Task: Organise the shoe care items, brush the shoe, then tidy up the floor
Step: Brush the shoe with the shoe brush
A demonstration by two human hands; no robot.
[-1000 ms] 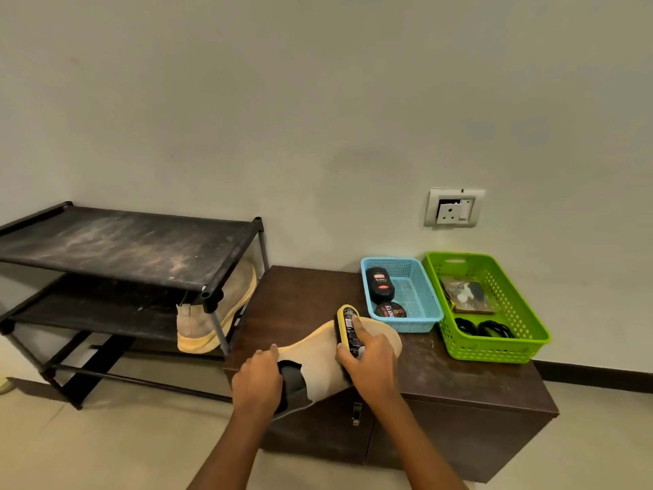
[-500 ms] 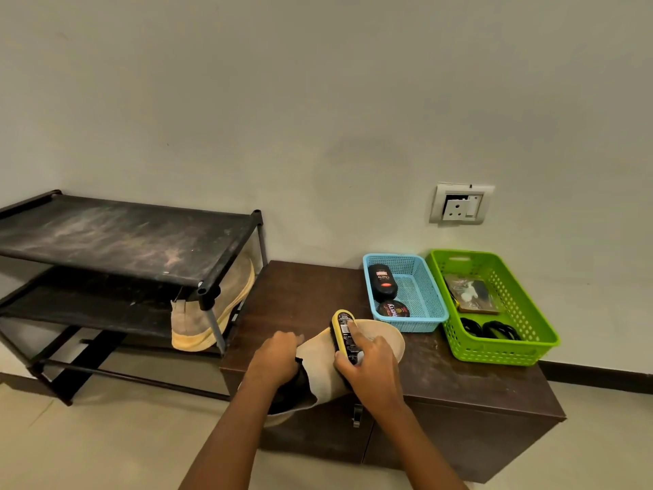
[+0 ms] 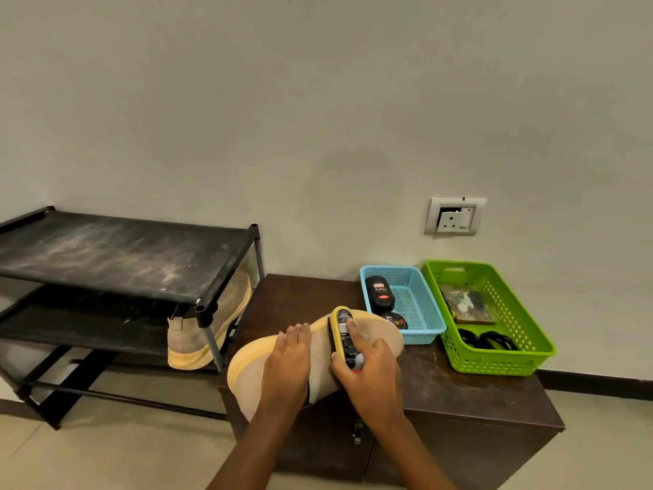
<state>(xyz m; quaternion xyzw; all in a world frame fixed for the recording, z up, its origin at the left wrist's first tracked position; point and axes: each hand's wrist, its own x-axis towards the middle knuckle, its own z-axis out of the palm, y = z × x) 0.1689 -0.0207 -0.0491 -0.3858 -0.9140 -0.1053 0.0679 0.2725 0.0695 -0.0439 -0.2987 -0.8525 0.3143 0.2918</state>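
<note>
Since before, my left hand (image 3: 288, 362) slid up, flat, pinning shoe (image 3: 374, 334) to desk (image 3: 459, 387); right hand's (image 3: 367, 362) grip clamps brush (image 3: 342, 334).

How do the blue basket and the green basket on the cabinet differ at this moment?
The blue basket is smaller and sits nearer the shoe; the green basket is larger and lies to its right. The blue basket holds a black bottle and a round tin; the green basket holds a flat packet and black coiled items. Both are perforated plastic and rest on the brown cabinet.
</note>
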